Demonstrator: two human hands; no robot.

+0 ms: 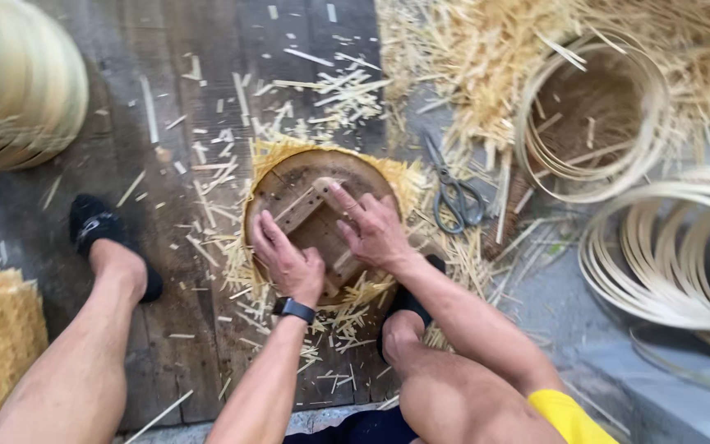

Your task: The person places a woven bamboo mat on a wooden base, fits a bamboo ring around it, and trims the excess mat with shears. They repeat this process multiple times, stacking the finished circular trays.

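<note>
The dark wooden plank floor (199, 49) is the biggest thing here, and it is covered with little pale bamboo bits. At two o'clock lies a big heap of pale straw-like bamboo shavings (470, 49) with a round coil of thin bamboo strips (589, 123) on it. At three o'clock sits a bigger loose coil of pale bamboo strips (667, 255). At ten o'clock is a stack of round woven bamboo pieces (18, 82).

In the middle sits the round brown wooden block with a fringe of bamboo strips under it (310, 215). Both hands press flat on its top. The left hand (288, 261) lies at seven o'clock on the block, fingers spread, holding nothing. The right hand (375, 228) lies at four o'clock, also flat and holding nothing. It looks like the pressing-down step, keeping the block steady on the strips. A next move would need a firm, even push so the strips do not slip.

Just past the block at two o'clock lie grey metal scissors (454, 193).
</note>
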